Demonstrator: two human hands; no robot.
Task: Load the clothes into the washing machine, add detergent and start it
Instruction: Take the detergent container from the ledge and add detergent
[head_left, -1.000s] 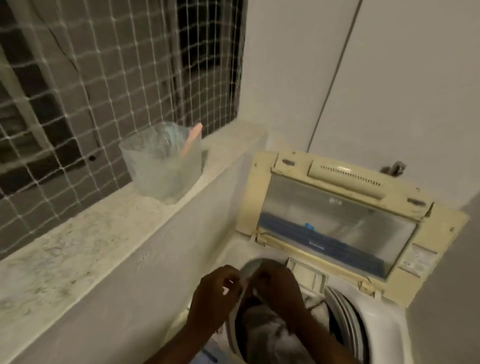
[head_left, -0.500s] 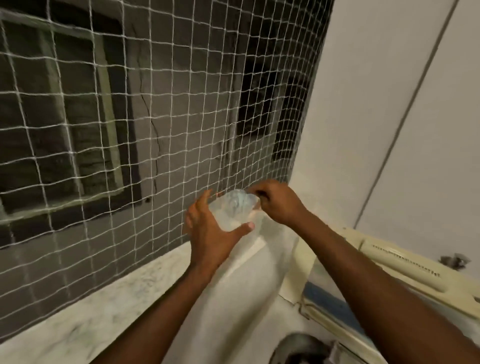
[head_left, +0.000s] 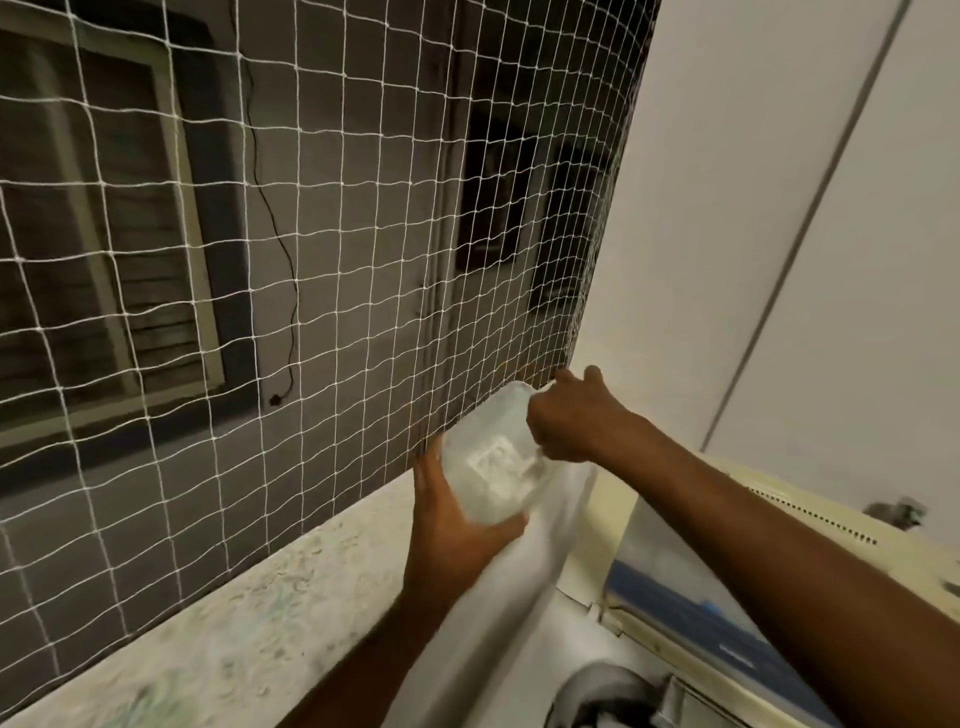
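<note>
Detergent step: left hand (head_left: 457, 525) grips tilted container (head_left: 493, 462) above washing machine (head_left: 727, 597); right hand's (head_left: 576, 415) fingers reach inside, grasp unclear; next, scoop powder.

The container (head_left: 493, 467) sits tilted above the ledge (head_left: 218, 623), netting (head_left: 311, 234) behind it at ten o'clock, the washing machine (head_left: 701, 597) at four o'clock.

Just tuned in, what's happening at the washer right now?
A person is holding a clear plastic tub up beside the netted window, above the ledge. The left hand grips it from below, tilted toward them, while the right hand reaches into its open top. White powder shows inside, likely detergent. The washing machine lid stands open below.
</note>
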